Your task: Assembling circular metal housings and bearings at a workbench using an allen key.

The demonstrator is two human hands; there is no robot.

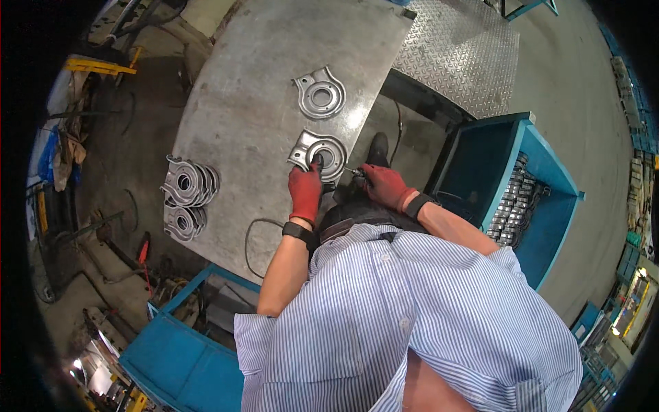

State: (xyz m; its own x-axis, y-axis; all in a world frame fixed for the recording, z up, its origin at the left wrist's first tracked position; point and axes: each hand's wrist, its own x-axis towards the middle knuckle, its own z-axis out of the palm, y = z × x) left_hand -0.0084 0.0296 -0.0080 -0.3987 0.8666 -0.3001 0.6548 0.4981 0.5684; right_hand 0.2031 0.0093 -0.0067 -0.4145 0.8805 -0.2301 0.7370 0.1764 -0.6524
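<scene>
My left hand [306, 191], in a red glove with dark fingertips, grips the lower edge of a stamped metal bracket [335, 147]. The bracket is round with a large central hole and a flared end, and it lies at the table's right edge. My right hand [386, 186], gloved alike, is closed round a thin tool with a metal tip [351, 170]. The tip points left, close to the bracket's rim; whether it touches, I cannot tell. Farther up the table lies a second bracket [334, 97] of the same shape.
Stacked brackets [195, 184] sit at the left edge of the grey metal table [247, 89]. A blue bin [549, 161] with several metal parts [509, 206] stands to my right. Another blue container [185, 364] is at lower left. A cable [248, 240] loops along the table's near side.
</scene>
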